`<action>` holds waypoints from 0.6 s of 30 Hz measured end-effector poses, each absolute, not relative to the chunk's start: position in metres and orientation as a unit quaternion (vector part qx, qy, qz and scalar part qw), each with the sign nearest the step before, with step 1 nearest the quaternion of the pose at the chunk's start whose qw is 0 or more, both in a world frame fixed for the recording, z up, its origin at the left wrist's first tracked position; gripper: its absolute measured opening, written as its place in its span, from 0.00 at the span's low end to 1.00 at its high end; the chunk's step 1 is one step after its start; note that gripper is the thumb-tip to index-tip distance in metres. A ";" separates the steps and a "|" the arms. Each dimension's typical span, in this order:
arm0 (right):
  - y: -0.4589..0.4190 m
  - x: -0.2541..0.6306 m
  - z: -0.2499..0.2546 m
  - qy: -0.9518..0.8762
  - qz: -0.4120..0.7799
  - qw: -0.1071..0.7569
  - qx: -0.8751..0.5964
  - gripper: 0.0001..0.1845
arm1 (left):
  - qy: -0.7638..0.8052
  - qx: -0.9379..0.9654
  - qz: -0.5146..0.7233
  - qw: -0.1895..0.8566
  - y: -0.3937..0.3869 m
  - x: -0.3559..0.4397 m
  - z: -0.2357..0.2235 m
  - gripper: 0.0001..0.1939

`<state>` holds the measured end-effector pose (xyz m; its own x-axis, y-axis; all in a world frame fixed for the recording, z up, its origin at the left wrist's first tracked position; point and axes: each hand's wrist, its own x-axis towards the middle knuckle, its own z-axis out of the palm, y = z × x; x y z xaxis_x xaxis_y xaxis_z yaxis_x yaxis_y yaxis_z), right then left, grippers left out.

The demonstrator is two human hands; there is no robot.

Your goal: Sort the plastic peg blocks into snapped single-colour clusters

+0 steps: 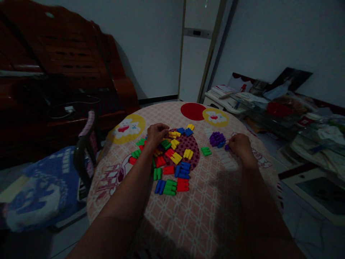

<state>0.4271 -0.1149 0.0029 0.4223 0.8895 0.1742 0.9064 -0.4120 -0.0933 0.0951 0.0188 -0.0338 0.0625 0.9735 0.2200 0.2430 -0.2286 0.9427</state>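
Note:
My left hand (157, 135) is over the far left part of a loose pile of plastic toy blocks. Its fingers are curled together, and whatever they hold, if anything, is hidden. A yellow block (174, 134) lies just right of its fingertips, and a green block (165, 144) is below them. On the right side of the table, my right hand (239, 145) is closed on a purple block (227, 147) that shows at its fingertips. Beside it sits a cluster of purple blocks (217, 139), with a blue block (221, 144) at its near edge.
Red, blue, green and yellow blocks are spread over the round table's patterned cloth (172, 223). A lone green block (206, 151) lies between the hands. A chair (83, 154) stands at left, and a cluttered glass-topped cabinet (291, 122) at right. Behind is a wooden bench (72, 54).

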 end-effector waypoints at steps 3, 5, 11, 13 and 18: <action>-0.111 0.430 -0.010 -0.551 -0.044 0.067 -0.831 0.17 | 0.491 0.619 0.478 0.383 0.019 0.095 -0.035 0.06; -0.110 0.430 -0.013 -0.547 -0.044 0.072 -0.833 0.18 | 0.490 0.622 0.478 0.380 0.020 0.095 -0.036 0.07; -0.112 0.425 -0.012 -0.523 -0.068 0.083 -0.845 0.19 | 0.492 0.625 0.479 0.372 0.019 0.095 -0.036 0.07; -0.113 0.422 -0.012 -0.529 -0.062 0.074 -0.843 0.20 | 0.489 0.623 0.479 0.379 0.019 0.095 -0.036 0.07; -0.113 0.420 -0.014 -0.545 -0.054 0.044 -0.835 0.19 | 0.492 0.622 0.476 0.379 0.020 0.094 -0.037 0.06</action>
<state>0.4204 -0.1131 -0.0137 0.3990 0.9065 0.1379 0.9159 -0.4011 -0.0137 0.0945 0.0201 -0.0372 0.0624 0.9737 0.2189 0.2515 -0.2276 0.9407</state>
